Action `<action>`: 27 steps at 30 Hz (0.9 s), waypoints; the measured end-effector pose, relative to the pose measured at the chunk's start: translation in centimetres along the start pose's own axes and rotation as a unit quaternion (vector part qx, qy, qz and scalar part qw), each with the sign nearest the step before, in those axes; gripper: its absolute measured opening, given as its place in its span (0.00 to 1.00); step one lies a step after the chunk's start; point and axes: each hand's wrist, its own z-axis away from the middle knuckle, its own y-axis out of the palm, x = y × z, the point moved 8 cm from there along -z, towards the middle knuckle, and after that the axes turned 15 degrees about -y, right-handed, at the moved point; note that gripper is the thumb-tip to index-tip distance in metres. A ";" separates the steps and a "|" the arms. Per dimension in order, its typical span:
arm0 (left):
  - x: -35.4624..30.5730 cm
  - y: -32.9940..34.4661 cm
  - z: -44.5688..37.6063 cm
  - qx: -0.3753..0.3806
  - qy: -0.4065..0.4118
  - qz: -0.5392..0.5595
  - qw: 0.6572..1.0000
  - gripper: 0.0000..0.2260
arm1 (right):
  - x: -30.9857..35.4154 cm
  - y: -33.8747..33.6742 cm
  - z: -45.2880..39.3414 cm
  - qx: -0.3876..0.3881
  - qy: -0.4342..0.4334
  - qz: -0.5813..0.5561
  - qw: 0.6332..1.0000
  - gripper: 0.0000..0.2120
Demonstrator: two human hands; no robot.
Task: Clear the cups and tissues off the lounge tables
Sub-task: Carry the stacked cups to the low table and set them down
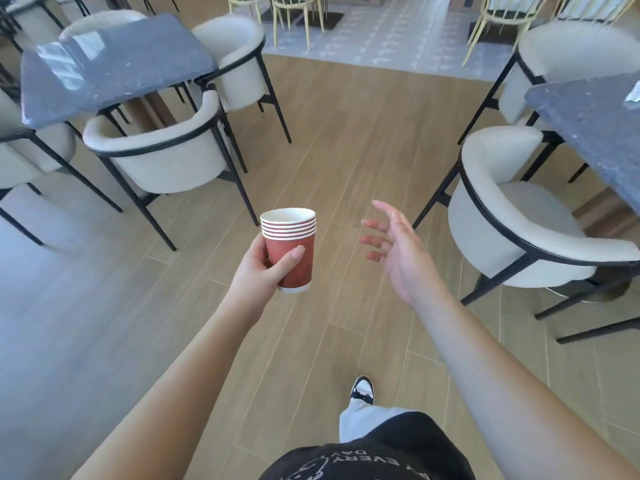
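Two dark stone-topped tables flank a wood-plank floor (329, 140): the left table (114, 64) stands at the upper left and the right table (588, 126) runs off the right edge. Cream tub chairs with black frames ring both, one chair (159, 150) tucked against the near corner of the left table, another chair (512, 220) beside the right table. Pale yellow chairs (287, 8) stand on a lighter tiled strip at the far end.

Something white and crumpled, possibly a tissue (633, 91), lies on the right table at the frame's edge; too little shows to be sure.

Lower down, a black printed shirt (367, 459), a light trouser leg and a black-and-white shoe (362, 389) show above the floor.

Both forearms reach forward. The right hand (398, 247) hangs in the air with fingers spread and relaxed, holding nothing, near the cups but apart from them. The left hand (263, 268) wraps its fingers and thumb around a stack of red paper cups (291, 251), upright, several white rims nested at the top, held above the floor between the two tables.
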 end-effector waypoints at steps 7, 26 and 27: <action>-5.2 1.9 -8.6 -0.018 -0.009 0.006 1.000 0.31 | 2.2 -3.9 -12.3 0.011 -0.020 -0.009 1.000 0.16; -14.8 -1.5 -38.1 0.000 -0.011 0.013 1.000 0.28 | -4.7 2.4 -40.4 0.067 0.006 0.074 0.995 0.14; -15.7 -1.7 -39.8 0.006 -0.010 0.011 1.000 0.29 | -4.8 2.8 -42.3 0.062 0.008 0.067 0.996 0.14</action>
